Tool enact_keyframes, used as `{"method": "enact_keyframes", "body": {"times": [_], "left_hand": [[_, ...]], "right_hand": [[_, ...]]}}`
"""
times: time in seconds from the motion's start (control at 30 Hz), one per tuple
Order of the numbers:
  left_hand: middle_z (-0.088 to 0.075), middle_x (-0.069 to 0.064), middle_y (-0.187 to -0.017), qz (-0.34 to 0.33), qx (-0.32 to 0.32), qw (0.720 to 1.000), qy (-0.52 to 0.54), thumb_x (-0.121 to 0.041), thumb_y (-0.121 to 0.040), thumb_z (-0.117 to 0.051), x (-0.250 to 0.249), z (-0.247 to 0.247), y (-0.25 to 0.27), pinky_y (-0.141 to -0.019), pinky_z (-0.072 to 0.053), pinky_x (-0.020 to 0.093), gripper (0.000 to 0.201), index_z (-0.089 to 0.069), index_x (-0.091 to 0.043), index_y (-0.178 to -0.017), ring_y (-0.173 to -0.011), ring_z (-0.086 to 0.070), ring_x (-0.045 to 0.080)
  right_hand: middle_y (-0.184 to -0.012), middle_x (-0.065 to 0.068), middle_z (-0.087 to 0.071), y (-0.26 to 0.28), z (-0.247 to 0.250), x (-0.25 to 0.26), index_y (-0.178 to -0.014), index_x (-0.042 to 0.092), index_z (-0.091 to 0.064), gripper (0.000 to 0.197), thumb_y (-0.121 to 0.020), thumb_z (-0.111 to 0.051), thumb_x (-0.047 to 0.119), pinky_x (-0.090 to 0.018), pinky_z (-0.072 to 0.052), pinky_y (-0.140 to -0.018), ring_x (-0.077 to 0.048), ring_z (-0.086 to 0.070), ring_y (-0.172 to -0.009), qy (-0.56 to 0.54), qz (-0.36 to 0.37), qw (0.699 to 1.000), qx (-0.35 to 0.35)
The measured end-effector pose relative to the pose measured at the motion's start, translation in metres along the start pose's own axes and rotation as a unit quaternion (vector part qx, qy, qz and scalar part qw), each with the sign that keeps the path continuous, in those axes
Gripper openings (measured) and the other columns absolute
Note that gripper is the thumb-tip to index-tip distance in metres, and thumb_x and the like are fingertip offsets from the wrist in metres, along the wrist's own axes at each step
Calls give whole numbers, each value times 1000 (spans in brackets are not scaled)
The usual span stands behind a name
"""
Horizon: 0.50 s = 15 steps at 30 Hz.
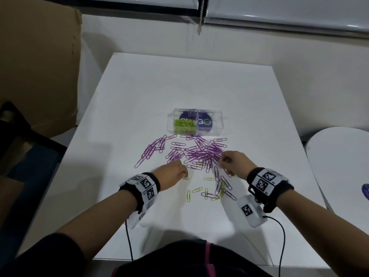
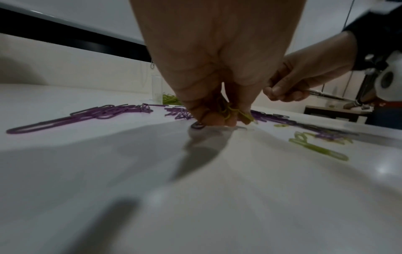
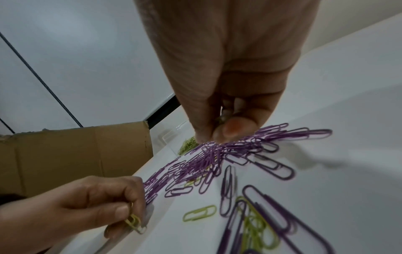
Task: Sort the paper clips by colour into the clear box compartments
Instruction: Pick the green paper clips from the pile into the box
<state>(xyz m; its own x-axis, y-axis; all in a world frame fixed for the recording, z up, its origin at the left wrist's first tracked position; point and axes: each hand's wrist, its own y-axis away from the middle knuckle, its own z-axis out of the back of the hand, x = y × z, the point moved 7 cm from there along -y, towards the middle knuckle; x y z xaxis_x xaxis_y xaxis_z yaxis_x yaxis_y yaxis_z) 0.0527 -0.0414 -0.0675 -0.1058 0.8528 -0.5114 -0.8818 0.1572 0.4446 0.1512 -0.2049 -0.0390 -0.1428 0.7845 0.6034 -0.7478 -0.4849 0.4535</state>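
Note:
A clear two-compartment box (image 1: pixel 216 124) stands mid-table; its left compartment holds green clips (image 1: pixel 183 124), and in the right one I see only a purple label. A heap of purple clips (image 1: pixel 199 152) lies in front of it. Loose green clips (image 1: pixel 197 189) lie nearer me, some mixed with purple ones (image 1: pixel 221 188). My left hand (image 1: pixel 184 176) is down on the table and pinches a few green clips (image 2: pixel 232 111). My right hand (image 1: pixel 222 161) hovers over the heap's right edge, thumb and fingertips (image 3: pixel 230 128) pinched on a small clip whose colour I cannot make out.
A cardboard box (image 1: pixel 40 66) stands at the table's left edge. A round white table (image 1: pixel 339 166) is off to the right. The wrist cameras' cables (image 1: pixel 129 246) trail over the table's near edge. The wall and a blind are beyond the table's far edge.

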Motion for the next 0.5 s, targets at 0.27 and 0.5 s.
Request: {"method": "enact_keyframes", "body": {"times": [0.27,0.5], "left_hand": [[-46,3,-76,23,-7,997,75,-16,-99,-31,0,2,-6,-73,-38,35,31,-38,-17,-69,-70,-41,19],[-30,-1,-56,28,-15,997,71,-44,-98,-34,-6,2,-7,-55,-26,27,50,-25,-17,-56,-55,-30,16]], "right_hand": [[-77,5,-54,10,-9,-7,-85,20,-51,11,-94,-46,21,-22,-37,-64,-15,-50,-72,167,53,983,55],[-90,0,-55,15,-17,-36,-88,16,-53,20,-90,-54,37,-26,-37,-70,-19,-51,-82,278,-5,959,59]]}}
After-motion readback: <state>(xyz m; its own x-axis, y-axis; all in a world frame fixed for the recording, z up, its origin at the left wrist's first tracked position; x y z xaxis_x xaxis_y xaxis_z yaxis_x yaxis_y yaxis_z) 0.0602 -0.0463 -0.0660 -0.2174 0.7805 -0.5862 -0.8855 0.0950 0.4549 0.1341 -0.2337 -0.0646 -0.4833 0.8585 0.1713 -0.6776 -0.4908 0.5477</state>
